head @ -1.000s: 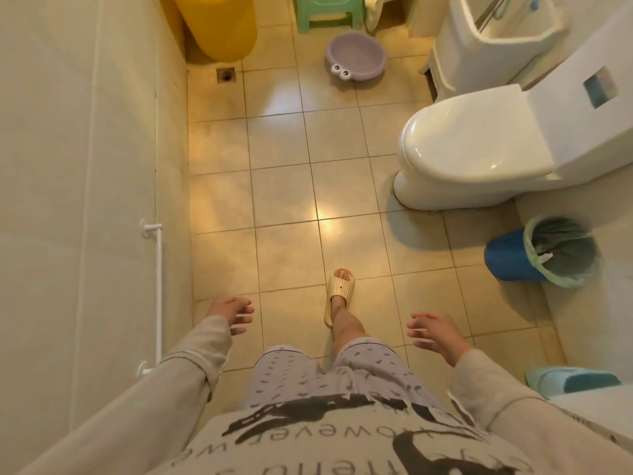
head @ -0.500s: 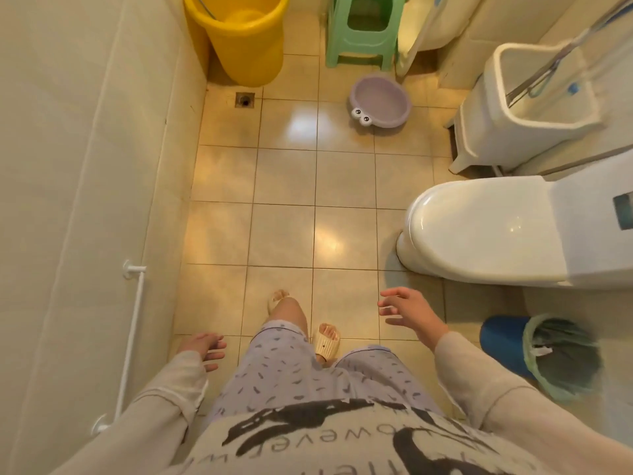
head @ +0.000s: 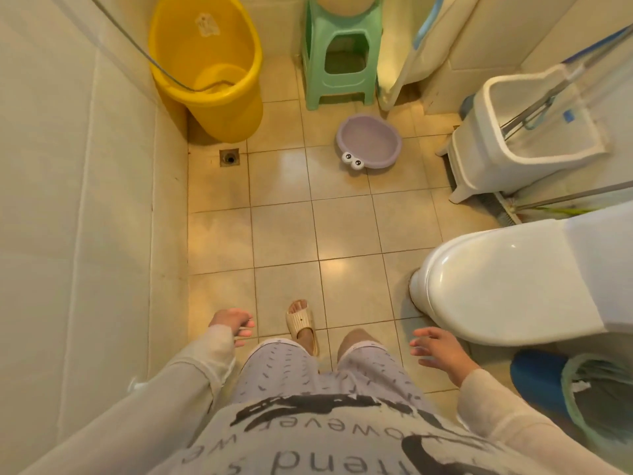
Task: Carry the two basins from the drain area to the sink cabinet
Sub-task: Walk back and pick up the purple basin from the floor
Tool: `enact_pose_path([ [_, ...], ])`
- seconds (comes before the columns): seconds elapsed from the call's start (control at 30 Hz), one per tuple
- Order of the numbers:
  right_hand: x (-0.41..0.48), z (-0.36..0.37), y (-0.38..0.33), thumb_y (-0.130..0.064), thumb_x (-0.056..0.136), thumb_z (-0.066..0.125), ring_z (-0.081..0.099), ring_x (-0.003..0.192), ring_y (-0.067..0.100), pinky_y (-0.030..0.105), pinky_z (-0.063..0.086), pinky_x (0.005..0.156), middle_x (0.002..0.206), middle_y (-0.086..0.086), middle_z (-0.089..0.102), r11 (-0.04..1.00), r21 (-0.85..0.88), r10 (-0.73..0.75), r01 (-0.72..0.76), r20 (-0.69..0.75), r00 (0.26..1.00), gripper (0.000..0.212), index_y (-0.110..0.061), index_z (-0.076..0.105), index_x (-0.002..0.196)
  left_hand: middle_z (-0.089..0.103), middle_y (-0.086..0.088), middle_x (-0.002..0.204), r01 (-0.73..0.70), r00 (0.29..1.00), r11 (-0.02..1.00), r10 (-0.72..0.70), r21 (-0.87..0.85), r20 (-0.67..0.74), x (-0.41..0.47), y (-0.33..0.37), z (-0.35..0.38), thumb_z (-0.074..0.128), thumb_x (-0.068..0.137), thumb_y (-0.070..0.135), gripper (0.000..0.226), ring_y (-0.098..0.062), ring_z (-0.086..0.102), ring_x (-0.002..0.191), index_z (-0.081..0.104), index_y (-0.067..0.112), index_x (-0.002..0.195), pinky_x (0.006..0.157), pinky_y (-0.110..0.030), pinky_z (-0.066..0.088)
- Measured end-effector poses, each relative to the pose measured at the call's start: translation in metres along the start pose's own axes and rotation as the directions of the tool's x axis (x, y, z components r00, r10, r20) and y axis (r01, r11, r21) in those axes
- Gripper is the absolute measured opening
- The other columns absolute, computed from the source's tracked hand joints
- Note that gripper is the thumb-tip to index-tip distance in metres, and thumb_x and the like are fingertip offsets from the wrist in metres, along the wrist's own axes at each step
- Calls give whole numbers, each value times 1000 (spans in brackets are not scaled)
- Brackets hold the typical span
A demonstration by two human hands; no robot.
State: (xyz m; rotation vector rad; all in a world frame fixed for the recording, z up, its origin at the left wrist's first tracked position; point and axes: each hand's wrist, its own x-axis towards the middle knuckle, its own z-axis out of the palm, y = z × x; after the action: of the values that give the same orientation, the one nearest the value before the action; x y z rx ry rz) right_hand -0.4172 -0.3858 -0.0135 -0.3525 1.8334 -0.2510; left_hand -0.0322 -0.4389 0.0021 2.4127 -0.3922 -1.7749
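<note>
A small purple basin (head: 369, 142) with two cartoon eyes on its rim sits on the tiled floor at the far end, right of the floor drain (head: 229, 158). A cream basin (head: 342, 2) rests on top of the green stool (head: 342, 53), cut off by the frame's top edge. My left hand (head: 233, 322) hangs low on the left with fingers loosely apart, holding nothing. My right hand (head: 438, 347) is spread near the toilet's front, also holding nothing. Both hands are far from the basins.
A tall yellow bucket (head: 209, 63) with a hose in it stands in the far left corner. A white mop bucket (head: 524, 132) and toilet (head: 513, 282) line the right side. A blue bin (head: 582, 389) with a green liner sits at near right. The tiled wall (head: 85, 200) runs along the left.
I have walked forward down the bathroom: the basin, bucket and stool are nearer and lower in view, and the toilet has slid back beside me. Both hands swing, holding nothing.
</note>
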Motion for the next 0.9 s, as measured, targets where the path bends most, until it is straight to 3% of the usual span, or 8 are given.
enact_pose_path([
  [0.13,11,-4,-25,-2,88,51,59,68,21,31,52,61,84,11,64,997,55,51,-48,-61,997,19,-7,60,104,58,-3,73,-117,991,993,116,28,61,7,86,-4,46,92,11,18,-15,51,60,55,13,76,52,-24,41],
  [0.33,37,-10,-81,1,86,56,59,67,20,29,51,58,79,11,63,993,102,65,-58,-69,995,21,-4,60,106,62,-3,75,-156,983,986,149,52,109,24,170,6,47,91,12,15,-15,55,62,60,12,83,49,-22,45],
  [0.47,64,-16,-140,3,89,50,57,65,19,24,50,52,82,12,61,988,151,30,-23,-49,998,22,-3,55,109,61,-5,74,-108,992,992,103,70,72,43,203,17,48,91,12,12,-17,55,61,59,8,90,51,-24,45],
  [0.63,99,-41,-226,2,90,46,58,69,21,29,47,61,95,17,62,982,191,-8,17,-46,999,23,-3,56,110,63,-8,79,-10,1000,1000,9,28,16,55,236,35,49,91,11,14,-21,58,68,61,7,86,59,-29,47],
  [0.9,138,-79,-337,0,90,44,61,74,17,27,50,64,91,9,65,983,152,-100,102,-17,995,23,-6,57,108,60,-9,74,60,997,998,-59,18,-57,69,307,57,46,91,9,16,-21,54,63,59,2,98,58,-30,44],
])
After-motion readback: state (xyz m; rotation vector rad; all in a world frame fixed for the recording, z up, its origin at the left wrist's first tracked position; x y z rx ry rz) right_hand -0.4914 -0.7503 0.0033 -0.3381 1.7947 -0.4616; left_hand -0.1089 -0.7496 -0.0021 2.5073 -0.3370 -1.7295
